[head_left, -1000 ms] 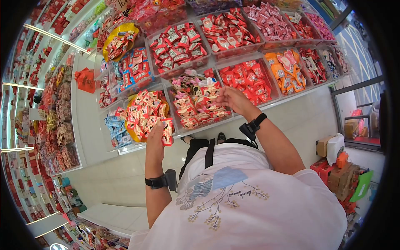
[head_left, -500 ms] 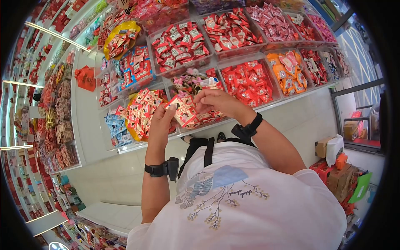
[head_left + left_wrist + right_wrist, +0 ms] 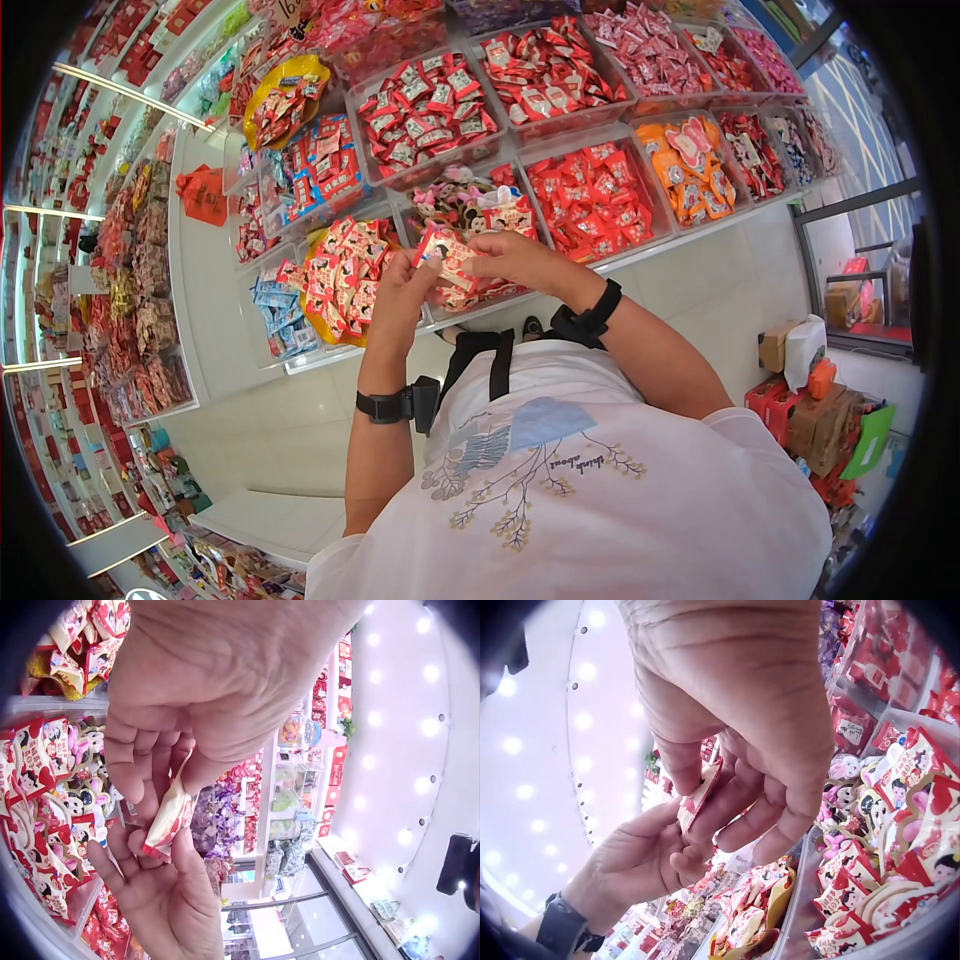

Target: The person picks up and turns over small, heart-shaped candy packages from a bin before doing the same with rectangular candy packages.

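Note:
A small red-and-cream candy packet (image 3: 447,256) with a printed cartoon figure is held between both hands, above a clear bin. My left hand (image 3: 396,305) pinches its left side between thumb and fingers. At the opposite side, my right hand (image 3: 522,262) pinches the packet with thumb and curled forefinger. The left wrist view shows this packet (image 3: 171,819) nearly edge-on, one end in each hand. Beneath lies the clear bin (image 3: 799,900) of similar packets (image 3: 847,889) and cartoon-shaped pieces. Left of it, a yellow-lined bin holds a heap of matching packets (image 3: 345,270).
Clear bins of red packets (image 3: 595,200), orange packets (image 3: 690,170) and blue packets (image 3: 283,310) surround the hands. A red bag (image 3: 203,194) lies on the white counter (image 3: 215,300) at left. Boxes (image 3: 820,425) are stacked on the floor at right.
The left hand has brought the packet rightward from over the yellow-lined heap. The right hand has come left from over the bins and taken hold of the packet's other side.

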